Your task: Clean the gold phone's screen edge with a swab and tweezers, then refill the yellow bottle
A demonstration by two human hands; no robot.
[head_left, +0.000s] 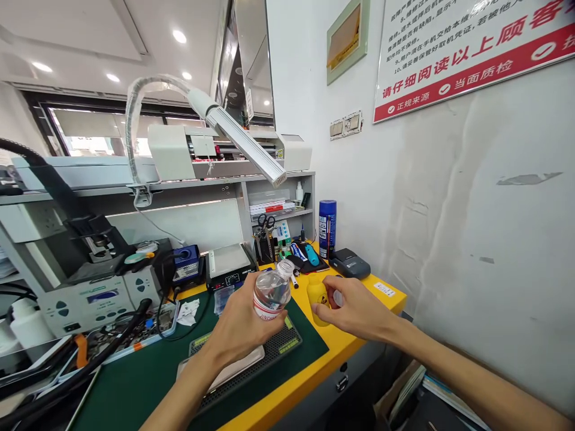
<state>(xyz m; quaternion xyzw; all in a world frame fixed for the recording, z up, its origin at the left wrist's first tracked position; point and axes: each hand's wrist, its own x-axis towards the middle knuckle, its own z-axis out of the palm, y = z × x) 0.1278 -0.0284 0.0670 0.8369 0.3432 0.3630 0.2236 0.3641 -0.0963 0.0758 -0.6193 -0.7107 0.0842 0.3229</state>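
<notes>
Left forearm [191, 377], bottom left of frame, leads to the left hand [241, 317], wrapped around a clear bottle [272, 290] tilted neck-first toward the yellow ESD bottle [316, 291] right of centre, which the nearer, curled right hand [359, 307] grips alongside a translucent cap [338, 298].

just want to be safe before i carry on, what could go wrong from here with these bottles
Spill: the clear bottle in the left hand is tilted and looks uncapped, so its liquid could splash onto the perforated dark pad below.

Slip: the right hand seems to manage both the yellow bottle and a small translucent piece, so either might drop.
</notes>
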